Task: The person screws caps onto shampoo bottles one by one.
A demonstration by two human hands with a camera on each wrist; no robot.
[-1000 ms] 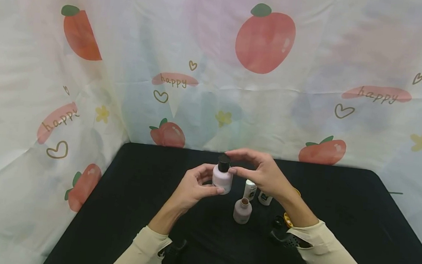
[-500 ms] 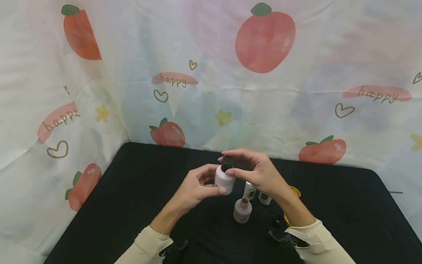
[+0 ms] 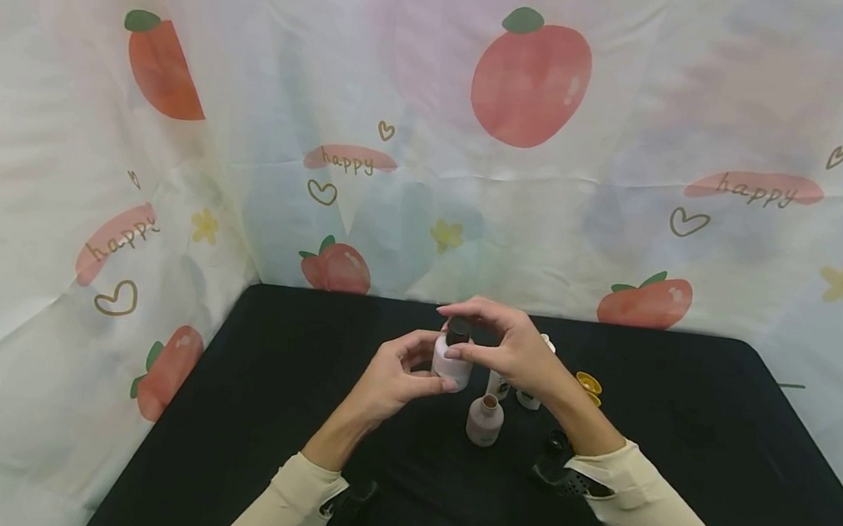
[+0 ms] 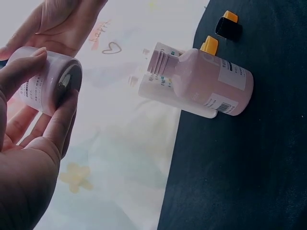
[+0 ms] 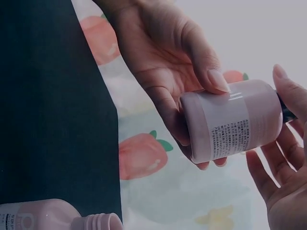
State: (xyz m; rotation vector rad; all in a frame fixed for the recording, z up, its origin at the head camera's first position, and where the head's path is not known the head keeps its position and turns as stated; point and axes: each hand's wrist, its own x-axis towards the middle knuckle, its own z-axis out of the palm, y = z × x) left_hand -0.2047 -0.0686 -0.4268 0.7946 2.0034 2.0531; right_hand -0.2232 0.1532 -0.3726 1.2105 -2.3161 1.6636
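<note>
Nearest, an uncapped bottle (image 3: 484, 421) is stood upright. At its eleven o'clock, a capped bottle (image 3: 453, 370) is gripped by the curled left hand (image 3: 389, 379), apparently for steadiness, while its cap (image 3: 459, 330) is pinched by the bent right hand (image 3: 522, 351). Around one o'clock, white tubes (image 3: 498, 386) are grouped.

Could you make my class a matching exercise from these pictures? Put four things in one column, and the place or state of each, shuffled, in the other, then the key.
Column 1
1. Left hand
2. Uncapped bottle
3. Right hand
4. Backdrop

Column 2
A. Pale, printed with pictures and words
B. Thumb and fingers around the black cap
C. Grips the body of the lifted bottle
D. Stands upright on the black table, mouth open

Pairs: 1-C, 2-D, 3-B, 4-A
</note>
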